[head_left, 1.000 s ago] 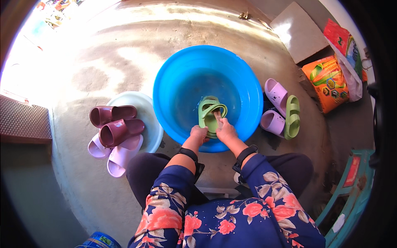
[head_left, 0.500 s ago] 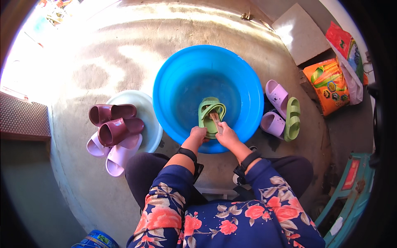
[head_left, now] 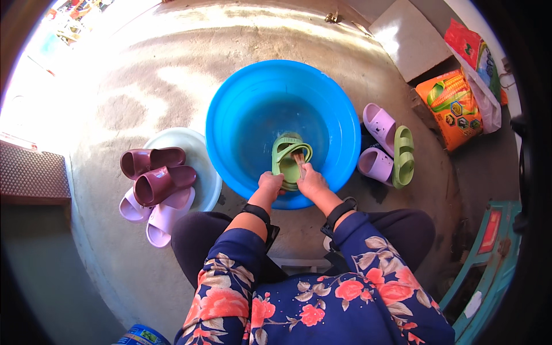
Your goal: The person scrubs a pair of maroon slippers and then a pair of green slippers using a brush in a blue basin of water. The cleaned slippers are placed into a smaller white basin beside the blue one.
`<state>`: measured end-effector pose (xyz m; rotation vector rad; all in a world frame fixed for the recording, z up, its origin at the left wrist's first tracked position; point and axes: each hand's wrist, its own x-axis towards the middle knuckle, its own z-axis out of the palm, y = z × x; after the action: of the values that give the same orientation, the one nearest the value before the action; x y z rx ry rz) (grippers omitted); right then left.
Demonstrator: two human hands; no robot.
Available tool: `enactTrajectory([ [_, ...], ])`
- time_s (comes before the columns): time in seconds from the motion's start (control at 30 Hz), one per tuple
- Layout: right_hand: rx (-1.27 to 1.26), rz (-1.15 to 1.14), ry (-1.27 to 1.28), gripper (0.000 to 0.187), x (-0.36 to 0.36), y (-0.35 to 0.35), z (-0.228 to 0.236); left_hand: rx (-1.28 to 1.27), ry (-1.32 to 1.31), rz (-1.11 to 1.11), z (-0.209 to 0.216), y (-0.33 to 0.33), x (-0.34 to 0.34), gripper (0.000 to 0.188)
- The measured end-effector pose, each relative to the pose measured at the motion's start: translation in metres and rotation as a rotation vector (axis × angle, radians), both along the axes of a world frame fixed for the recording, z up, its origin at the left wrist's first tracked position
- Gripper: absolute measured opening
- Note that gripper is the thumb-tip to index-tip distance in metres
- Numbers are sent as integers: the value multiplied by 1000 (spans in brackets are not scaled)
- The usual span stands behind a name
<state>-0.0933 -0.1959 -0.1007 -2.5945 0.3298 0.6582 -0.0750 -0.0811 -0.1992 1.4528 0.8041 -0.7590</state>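
Note:
A green sandal (head_left: 291,167) is held over the near side of a blue basin (head_left: 227,106), its toe end toward the basin's middle. My left hand (head_left: 270,184) grips the sandal's near end from the left. In my right hand (head_left: 312,181) is a brush (head_left: 299,161) with a brownish head, pressed against the inside of the sandal by the strap. Most of the brush handle is hidden by my fingers. Murky water (head_left: 287,118) appears to lie in the bottom of the basin.
Left of the basin, maroon slippers (head_left: 167,178) and pale purple slippers (head_left: 164,221) rest on and against a pale round lid or basin (head_left: 198,149). To the right lie purple slippers (head_left: 379,125) and another green sandal (head_left: 404,158). Colourful bags (head_left: 451,106) and a teal stool (head_left: 486,270) stand further right.
The brush head has shifted slightly on the sandal, and my right hand with it. My left hand keeps its grip. The whole view has moved a little.

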Motion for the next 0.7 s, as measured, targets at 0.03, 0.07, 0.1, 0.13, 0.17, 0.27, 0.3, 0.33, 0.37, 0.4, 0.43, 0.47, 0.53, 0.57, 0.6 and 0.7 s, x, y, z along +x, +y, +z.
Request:
enactTrajectory([
  [0.03, 1, -14, -27, 42, 2, 1, 4, 14, -13, -3, 2, 1, -1, 21],
  [0.07, 29, -4, 28, 43, -5, 2, 9, 29, -2, 8, 3, 1, -1, 21],
  [0.1, 48, 2, 47, 43, -14, 2, 14, 40, 9, 23, 5, 0, -2, 22],
  [0.13, 77, 12, 17, 44, -24, 2, 18, 49, 19, 40, 6, -1, -2, 22],
  [0.17, 41, 58, 83, 45, -33, 1, 21, 72, 14, 44, 6, -2, -2, 23],
  [0.27, 28, 43, 91, 43, -29, 1, 21, 131, 1, 37, 7, -4, -2, 27],
  [0.3, 18, 18, 64, 41, -26, 0, 20, 142, -8, 25, 8, -5, -2, 27],
  [0.33, 12, -8, 35, 40, -16, 1, 17, 149, -23, 13, 8, -4, -2, 27],
  [0.37, -14, -53, 8, 42, -5, 1, 14, 150, -31, 1, 9, -3, -2, 27],
  [0.4, 0, -40, 9, 42, -9, 1, 14, 143, -46, -7, 10, -2, -3, 27],
  [0.43, 4, -51, -61, 42, -4, 2, 13, 132, -52, -5, 12, -1, -3, 27],
  [0.47, 55, -22, 19, 43, -10, 1, 13, 152, -58, -22, 14, 0, -3, 27],
  [0.53, 86, 28, 117, 45, -28, -1, 17, 177, -52, -31, 16, -1, -3, 27],
  [0.57, 108, 49, 99, 46, -42, -3, 20, 195, -44, -37, 17, -2, -2, 27],
  [0.6, 116, 51, 87, 45, -41, -3, 20, 210, -28, -45, 18, -3, -3, 27],
  [0.7, 142, -22, 57, 44, -36, -8, 23, 204, -51, -25, 16, -5, -3, 26],
])
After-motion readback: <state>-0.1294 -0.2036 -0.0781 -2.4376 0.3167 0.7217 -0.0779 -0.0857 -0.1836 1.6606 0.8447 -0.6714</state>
